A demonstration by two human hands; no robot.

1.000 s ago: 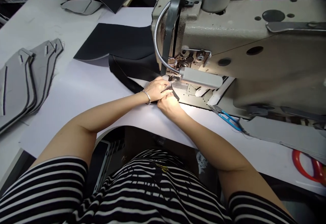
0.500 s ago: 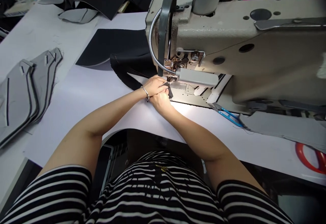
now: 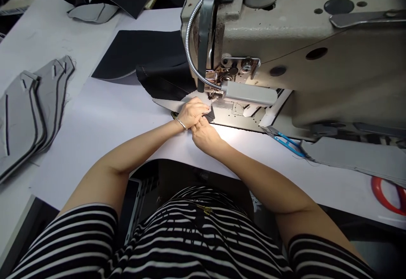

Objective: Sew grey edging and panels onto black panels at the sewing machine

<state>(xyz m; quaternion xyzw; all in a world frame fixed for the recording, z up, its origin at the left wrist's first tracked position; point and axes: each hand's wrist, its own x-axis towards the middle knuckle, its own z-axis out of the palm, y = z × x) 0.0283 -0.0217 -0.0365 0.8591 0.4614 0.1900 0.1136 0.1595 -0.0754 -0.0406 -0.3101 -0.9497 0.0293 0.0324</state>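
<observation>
At the sewing machine's needle [image 3: 212, 95], my left hand [image 3: 193, 113] bends over a black fabric piece with a grey backing [image 3: 168, 105], its fingers together and gripping the piece near the presser foot. A bracelet circles that wrist. Just below and touching it, my right hand [image 3: 206, 136] is closed, fingertips pinching the near edge of the same piece; the fingertips are partly hidden. Black material with a stitched line [image 3: 161, 76] trails left from the needle. The machine's lamp [image 3: 250, 94] lights the needle plate beside my fingers.
Blue-handled thread snips [image 3: 287, 143] lie right of the needle plate, beside stacked grey pieces [image 3: 355, 156] and a red ring-shaped handle [image 3: 387, 196]. Grey panels with black edges [image 3: 28, 110] lie at the left. A dark sheet [image 3: 136, 53] rests behind the work, left of the sewing machine [image 3: 269, 29].
Both hands have shifted slightly down, toward me. The fabric has turned, so more of its grey backing shows beside the needle. The camera view has moved slightly too.
</observation>
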